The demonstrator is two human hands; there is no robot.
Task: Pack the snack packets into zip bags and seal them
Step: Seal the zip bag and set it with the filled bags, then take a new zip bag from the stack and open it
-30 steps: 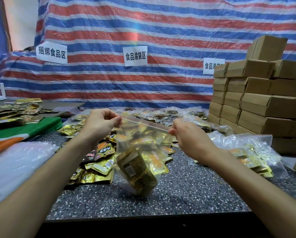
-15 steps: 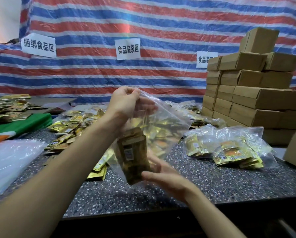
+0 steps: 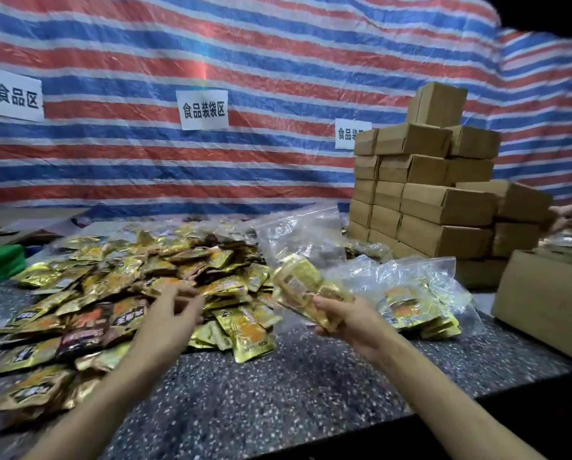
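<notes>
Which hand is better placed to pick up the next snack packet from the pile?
Left. The left hand is free and right over the pile, while the right hand grips the zip bag.

Desk layout, left to right
Snack packets point(image 3: 128, 287) heaped on the desk point(image 3: 278, 393) at left; filled zip bags point(image 3: 417, 303) right of them; stacked cardboard boxes point(image 3: 444, 200) behind those; a tarp point(image 3: 245, 61) hangs behind everything.
</notes>
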